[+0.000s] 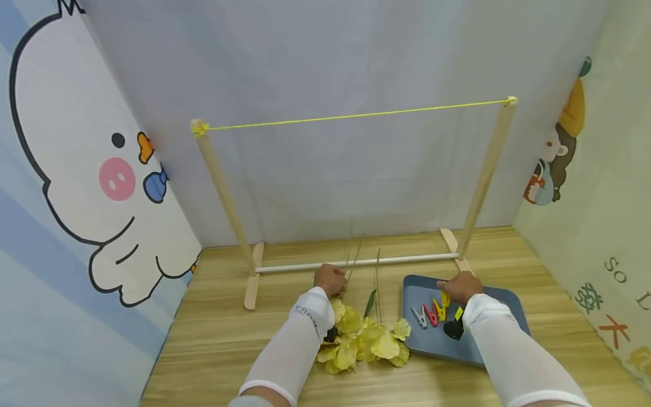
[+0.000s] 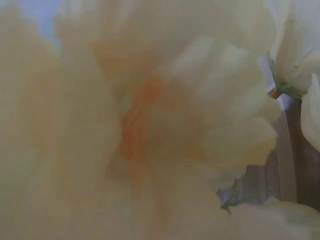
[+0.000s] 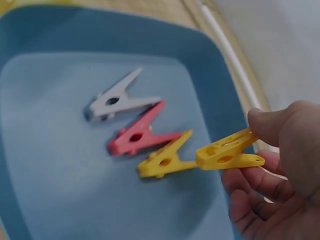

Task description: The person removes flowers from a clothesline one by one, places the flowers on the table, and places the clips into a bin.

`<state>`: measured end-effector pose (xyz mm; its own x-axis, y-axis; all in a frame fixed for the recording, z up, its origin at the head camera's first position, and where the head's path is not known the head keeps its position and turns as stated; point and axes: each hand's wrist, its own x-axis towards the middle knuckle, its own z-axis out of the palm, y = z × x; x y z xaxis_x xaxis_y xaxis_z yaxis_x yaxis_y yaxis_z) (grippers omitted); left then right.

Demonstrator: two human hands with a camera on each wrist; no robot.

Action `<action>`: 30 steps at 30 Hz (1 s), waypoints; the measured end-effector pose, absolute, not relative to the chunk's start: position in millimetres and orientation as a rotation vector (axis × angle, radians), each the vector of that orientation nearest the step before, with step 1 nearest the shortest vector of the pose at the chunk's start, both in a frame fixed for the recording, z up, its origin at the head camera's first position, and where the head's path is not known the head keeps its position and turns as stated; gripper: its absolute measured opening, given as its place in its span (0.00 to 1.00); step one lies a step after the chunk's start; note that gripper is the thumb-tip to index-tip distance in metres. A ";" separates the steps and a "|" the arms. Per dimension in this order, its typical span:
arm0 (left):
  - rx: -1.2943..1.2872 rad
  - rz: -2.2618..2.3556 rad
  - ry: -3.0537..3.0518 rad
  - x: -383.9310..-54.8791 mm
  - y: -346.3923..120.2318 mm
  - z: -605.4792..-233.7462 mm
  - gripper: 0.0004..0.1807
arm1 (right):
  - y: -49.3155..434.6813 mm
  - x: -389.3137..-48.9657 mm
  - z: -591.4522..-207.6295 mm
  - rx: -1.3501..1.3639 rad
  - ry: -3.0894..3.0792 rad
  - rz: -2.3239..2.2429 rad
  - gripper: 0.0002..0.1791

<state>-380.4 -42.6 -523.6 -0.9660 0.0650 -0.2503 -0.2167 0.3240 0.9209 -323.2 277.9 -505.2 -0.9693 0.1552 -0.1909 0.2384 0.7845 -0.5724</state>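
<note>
My right hand [image 1: 463,286] is over the tray and pinches a yellow clothespin [image 3: 225,153] by its handles, between thumb and fingers. Below it, a second yellow clothespin [image 3: 165,161], a red clothespin [image 3: 137,136] and a white clothespin [image 3: 117,102] lie in a row on the grey-blue tray [image 1: 417,342]. Curled fingers of my left hand [image 1: 330,280] hold a thin flower stem [image 1: 354,260], with a yellow flower [image 1: 351,319] just under the wrist. Blurred petals [image 2: 165,125] fill the left wrist view and hide that hand.
A wooden frame stands at the back, with a left post [image 1: 226,195], a right post [image 1: 485,178], a white bottom rod [image 1: 402,260] and a yellow string [image 1: 351,116] tied across the top. More yellow flowers [image 1: 386,343] lie on the table [image 1: 203,350], one green leaf [image 1: 369,303] among their stems.
</note>
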 end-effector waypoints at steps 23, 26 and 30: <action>-0.073 1.515 2.494 -377.3 -43.0 -537.6 0.16 | 285.3 -305.7 -536.6 0.453 2.776 -0.845 0.29; -0.061 1.483 2.501 -378.0 -43.2 -536.9 0.16 | 285.7 -307.1 -538.4 0.440 2.793 -0.826 0.28; -0.029 1.419 2.556 -383.0 -41.9 -532.1 0.16 | 286.9 -311.2 -536.2 0.414 2.806 -0.801 0.28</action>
